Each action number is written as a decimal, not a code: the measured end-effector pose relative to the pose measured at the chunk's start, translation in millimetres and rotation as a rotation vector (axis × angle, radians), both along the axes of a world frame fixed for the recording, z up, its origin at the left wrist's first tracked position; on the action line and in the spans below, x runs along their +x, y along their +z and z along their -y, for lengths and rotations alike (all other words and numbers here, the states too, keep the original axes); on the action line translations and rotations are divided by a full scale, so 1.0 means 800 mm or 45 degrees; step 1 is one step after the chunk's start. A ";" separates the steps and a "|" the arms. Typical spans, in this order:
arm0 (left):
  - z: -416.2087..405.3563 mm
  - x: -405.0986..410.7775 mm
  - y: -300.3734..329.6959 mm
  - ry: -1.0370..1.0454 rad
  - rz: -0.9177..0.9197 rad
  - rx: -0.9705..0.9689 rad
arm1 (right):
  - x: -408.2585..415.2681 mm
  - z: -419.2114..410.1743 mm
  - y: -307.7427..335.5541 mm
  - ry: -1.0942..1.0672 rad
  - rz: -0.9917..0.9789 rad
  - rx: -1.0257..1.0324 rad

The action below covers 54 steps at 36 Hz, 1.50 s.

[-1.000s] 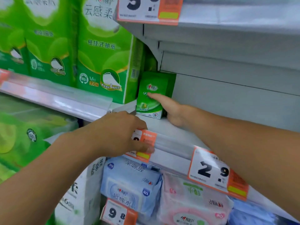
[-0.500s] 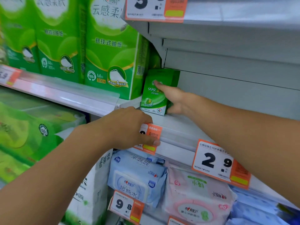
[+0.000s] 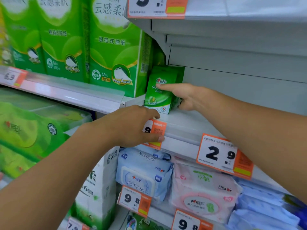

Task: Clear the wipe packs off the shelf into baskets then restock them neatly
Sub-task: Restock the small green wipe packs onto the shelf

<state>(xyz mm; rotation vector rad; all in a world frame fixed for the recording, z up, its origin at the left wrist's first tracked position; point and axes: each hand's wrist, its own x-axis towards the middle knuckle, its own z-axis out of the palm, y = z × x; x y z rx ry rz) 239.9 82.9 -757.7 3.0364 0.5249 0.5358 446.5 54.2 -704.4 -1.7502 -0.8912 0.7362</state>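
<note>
right hand (image 3: 186, 95) same as 0.5 s ago, clasping green wipe pack (image 3: 159, 95), finger across front | pack upright on shelf (image 3: 191, 123), left end, unmoved | left hand (image 3: 132, 127) still pinching price tag (image 3: 156, 131)

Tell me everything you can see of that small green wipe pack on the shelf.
The small green wipe pack looks like glossy soft plastic, green with a white band at its base and a red-and-white logo near the top. It stands upright on the white shelf, beside the tall green tissue packs. The right hand grips its right side, forefinger lying across the front. More packs may stand behind; I cannot tell.
</note>
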 end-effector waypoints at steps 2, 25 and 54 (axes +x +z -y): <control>0.004 -0.004 0.000 -0.006 0.026 0.031 | -0.003 0.009 0.003 -0.050 0.117 0.030; 0.250 -0.209 -0.263 0.394 -1.100 -0.782 | -0.221 0.343 -0.405 0.541 0.930 -0.530; 0.252 -0.185 -0.179 0.606 0.324 -1.716 | -0.176 0.368 -0.378 0.658 0.994 -0.882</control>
